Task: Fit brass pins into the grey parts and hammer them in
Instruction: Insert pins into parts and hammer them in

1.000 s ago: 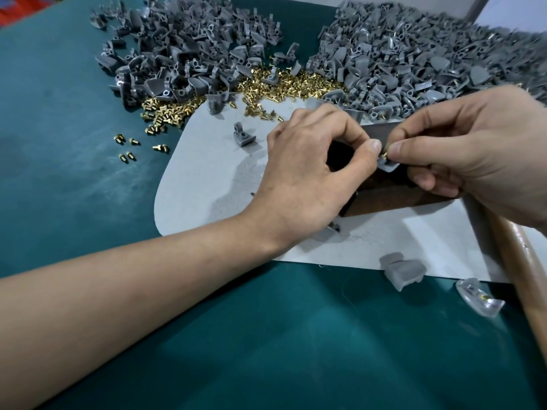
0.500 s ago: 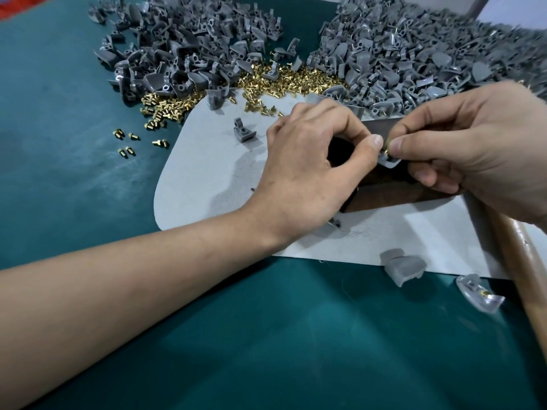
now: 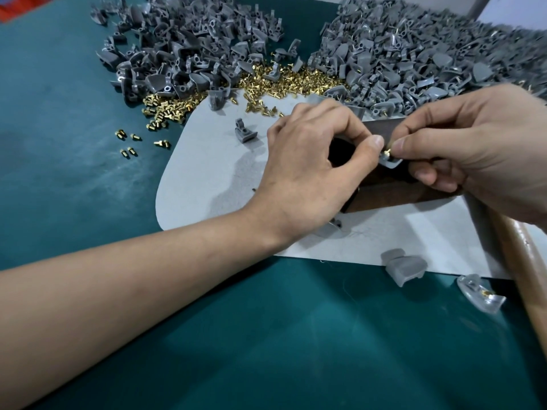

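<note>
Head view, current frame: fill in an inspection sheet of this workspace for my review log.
Surface: teal table cover, with a grey mat on it and a dark wooden block on the mat.
Job's things: left heap of grey parts, right heap of grey parts, brass pin heap between them; wooden handle at the right edge, its head out of view.
Clutter: loose pins on the teal cover; stray grey part on the mat; another grey part at its near edge; clear part beside that.
Hands: left hand pinches a small grey part over the block; right hand pinches a brass pin at it.
Cables: nothing seen.
Surroundings: pale wall top right.
</note>
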The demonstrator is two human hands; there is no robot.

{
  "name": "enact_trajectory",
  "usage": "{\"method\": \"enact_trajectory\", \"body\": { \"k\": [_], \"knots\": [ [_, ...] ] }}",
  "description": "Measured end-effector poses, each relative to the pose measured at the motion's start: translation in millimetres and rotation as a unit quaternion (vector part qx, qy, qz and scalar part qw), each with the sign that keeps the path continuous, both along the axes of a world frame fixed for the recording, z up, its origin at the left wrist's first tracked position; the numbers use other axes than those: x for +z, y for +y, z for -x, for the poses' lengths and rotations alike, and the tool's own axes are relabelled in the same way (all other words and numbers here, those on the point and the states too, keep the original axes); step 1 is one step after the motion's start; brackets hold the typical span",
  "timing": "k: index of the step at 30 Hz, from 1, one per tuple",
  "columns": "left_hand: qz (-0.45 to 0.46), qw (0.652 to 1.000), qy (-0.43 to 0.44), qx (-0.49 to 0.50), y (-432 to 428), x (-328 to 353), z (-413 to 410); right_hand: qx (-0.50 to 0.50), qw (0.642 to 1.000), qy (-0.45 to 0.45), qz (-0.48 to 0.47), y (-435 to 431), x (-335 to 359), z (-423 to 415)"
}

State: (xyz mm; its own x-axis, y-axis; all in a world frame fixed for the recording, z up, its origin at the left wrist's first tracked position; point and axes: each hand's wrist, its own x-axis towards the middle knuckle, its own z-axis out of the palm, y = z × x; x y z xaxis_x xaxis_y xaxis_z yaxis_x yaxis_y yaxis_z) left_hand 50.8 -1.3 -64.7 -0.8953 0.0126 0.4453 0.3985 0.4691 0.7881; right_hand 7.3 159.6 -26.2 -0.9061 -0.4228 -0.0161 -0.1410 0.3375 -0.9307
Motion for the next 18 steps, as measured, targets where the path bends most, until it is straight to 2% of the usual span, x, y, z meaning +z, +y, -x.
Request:
{"method": "enact_trajectory", "body": {
  "k": [18],
  "knots": [
    [0.007, 1.0, 0.004, -0.002, 0.4, 0.9, -0.5, -0.012, 1.0, 0.003, -0.021, -3.3, 3.7, -4.0]
  ]
}}
